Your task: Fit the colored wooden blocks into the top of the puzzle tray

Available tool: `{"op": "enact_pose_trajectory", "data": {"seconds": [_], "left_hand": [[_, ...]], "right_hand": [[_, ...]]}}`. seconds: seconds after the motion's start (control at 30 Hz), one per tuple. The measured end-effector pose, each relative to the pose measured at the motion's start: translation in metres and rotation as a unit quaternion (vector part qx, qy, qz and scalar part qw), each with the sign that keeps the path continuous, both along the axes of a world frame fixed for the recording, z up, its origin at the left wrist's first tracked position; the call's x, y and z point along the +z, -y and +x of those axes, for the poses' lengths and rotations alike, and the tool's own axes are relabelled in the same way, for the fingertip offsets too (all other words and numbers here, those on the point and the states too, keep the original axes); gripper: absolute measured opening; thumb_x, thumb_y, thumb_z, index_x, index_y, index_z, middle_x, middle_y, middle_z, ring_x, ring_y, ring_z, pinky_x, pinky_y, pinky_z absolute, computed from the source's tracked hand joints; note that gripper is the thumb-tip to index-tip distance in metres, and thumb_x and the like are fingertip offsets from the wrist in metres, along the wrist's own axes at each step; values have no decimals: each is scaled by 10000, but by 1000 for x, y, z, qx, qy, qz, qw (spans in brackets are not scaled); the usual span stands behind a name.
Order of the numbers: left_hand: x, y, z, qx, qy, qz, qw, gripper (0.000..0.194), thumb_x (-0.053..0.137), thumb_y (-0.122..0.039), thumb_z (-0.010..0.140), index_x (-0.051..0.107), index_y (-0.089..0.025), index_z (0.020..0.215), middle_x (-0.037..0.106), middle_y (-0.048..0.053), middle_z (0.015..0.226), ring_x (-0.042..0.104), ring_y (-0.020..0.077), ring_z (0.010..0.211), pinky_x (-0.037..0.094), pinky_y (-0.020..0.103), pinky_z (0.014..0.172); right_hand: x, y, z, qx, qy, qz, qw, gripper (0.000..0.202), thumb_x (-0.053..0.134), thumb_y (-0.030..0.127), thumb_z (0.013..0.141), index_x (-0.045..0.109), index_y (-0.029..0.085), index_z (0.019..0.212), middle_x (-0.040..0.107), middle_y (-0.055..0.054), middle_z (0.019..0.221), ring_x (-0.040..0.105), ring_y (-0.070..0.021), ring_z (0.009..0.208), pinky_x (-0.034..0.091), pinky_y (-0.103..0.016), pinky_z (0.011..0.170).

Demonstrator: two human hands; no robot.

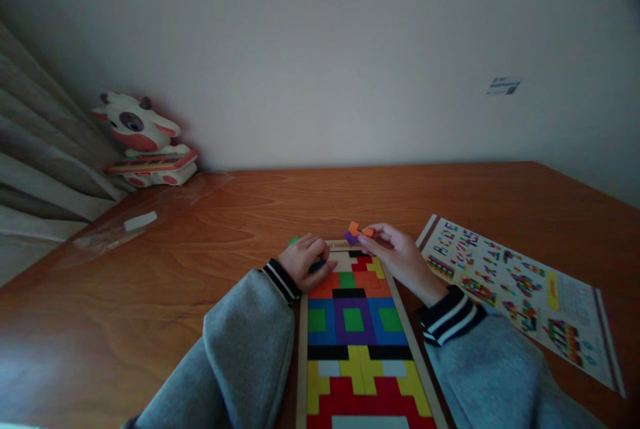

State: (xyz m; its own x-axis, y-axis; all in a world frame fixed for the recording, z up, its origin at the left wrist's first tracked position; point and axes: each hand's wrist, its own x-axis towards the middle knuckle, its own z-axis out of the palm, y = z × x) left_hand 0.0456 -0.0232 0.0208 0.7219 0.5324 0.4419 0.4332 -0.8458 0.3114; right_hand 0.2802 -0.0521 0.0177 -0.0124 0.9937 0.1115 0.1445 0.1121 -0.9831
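A wooden-framed puzzle board (302, 376) lies lengthwise in front of me, filled over most of its area with flat coloured block pieces. My right hand (400, 259) pinches an orange puzzle piece (368, 232) between thumb and fingers, just above the board's far edge. Close by the orange piece is a purple piece (351, 238), beyond the frame. My left hand (306, 262) rests over the far left corner of the board, its thumb and bent fingers apart. Something dark shows between them, partly hidden. A green piece (293, 240) peeks out behind the left hand.
At the right lies a printed sheet (520, 296) with pictures of block figures. A cow-shaped toy keyboard (150, 142) stands in the back left corner, near a curtain (40, 149). Clear tape with a white label (141, 220) sticks to the wooden table (225, 229).
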Motion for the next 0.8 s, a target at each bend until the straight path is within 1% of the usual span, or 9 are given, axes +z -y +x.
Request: {"op": "enact_pose_trajectory", "data": {"seconds": [0.1, 0.17, 0.27, 0.37, 0.43, 0.5, 0.67, 0.73, 0.8], "left_hand": [[-4, -1, -1, 28, 37, -10, 999, 155, 488, -314, 899, 502, -183, 816, 561, 23, 712, 530, 140, 650, 452, 253, 609], [-7, -3, -2, 64, 77, -34, 994, 152, 506, -324, 902, 520, -184, 845, 581, 8, 706, 535, 114, 601, 441, 220, 563], [-9, -9, -6, 144, 139, -70, 977, 176, 539, -360, 900, 538, -184, 888, 602, -16, 678, 544, 92, 554, 437, 193, 538], [-10, -19, -16, 234, 172, -63, 955, 207, 524, -383, 907, 558, -179, 912, 603, -21, 653, 554, 95, 547, 438, 194, 543], [-11, -25, -24, 280, 161, -55, 945, 236, 520, -402, 903, 581, -175, 880, 594, -18, 632, 543, 101, 529, 425, 202, 528], [-12, -31, -32, 292, 125, -56, 947, 271, 531, -428, 890, 598, -172, 834, 616, -5, 653, 546, 109, 536, 425, 213, 535], [-13, -37, -48, 276, 76, -64, 956, 320, 508, -459, 895, 630, -173, 822, 633, 11, 668, 557, 123, 565, 433, 226, 553], [-13, -37, -51, 255, 60, -62, 963, 316, 502, -451, 900, 632, -171, 832, 627, 12, 662, 551, 124, 563, 434, 229, 553], [-12, -37, -54, 221, 39, -46, 973, 295, 514, -436, 896, 636, -172, 847, 637, 21, 698, 569, 136, 613, 458, 248, 605]], "right_hand": [[-3, -7, 16, -62, -5, 15, 998, 362, 677, 490, 762, 598, 190, 949, 717, -76, 944, 689, -206, 809, 563, -348, 750], [-7, -12, 30, -115, 20, 37, 992, 391, 673, 520, 751, 604, 185, 941, 715, -98, 962, 686, -227, 829, 570, -361, 732], [-13, -16, 50, -193, 125, 55, 972, 410, 651, 541, 757, 622, 186, 962, 723, -111, 943, 687, -244, 805, 567, -382, 721], [-17, -18, 64, -220, 195, 46, 955, 360, 626, 496, 780, 641, 185, 963, 726, -115, 933, 688, -258, 821, 555, -401, 743], [-19, -19, 70, -221, 208, 37, 952, 329, 619, 461, 788, 650, 182, 960, 725, -112, 944, 685, -261, 851, 545, -407, 771], [-19, -20, 73, -215, 200, 31, 955, 330, 611, 455, 796, 653, 177, 966, 724, -108, 947, 686, -255, 847, 547, -399, 764], [-16, -18, 69, -173, 146, 14, 974, 379, 620, 509, 783, 659, 179, 967, 727, -87, 889, 676, -234, 777, 548, -357, 663], [-12, -17, 64, -136, 124, 4, 983, 403, 597, 534, 799, 658, 185, 991, 727, -78, 876, 666, -217, 740, 535, -336, 633], [-9, -15, 59, -98, 135, 4, 986, 405, 567, 543, 824, 663, 187, 994, 727, -71, 864, 659, -211, 731, 515, -323, 626]]}}
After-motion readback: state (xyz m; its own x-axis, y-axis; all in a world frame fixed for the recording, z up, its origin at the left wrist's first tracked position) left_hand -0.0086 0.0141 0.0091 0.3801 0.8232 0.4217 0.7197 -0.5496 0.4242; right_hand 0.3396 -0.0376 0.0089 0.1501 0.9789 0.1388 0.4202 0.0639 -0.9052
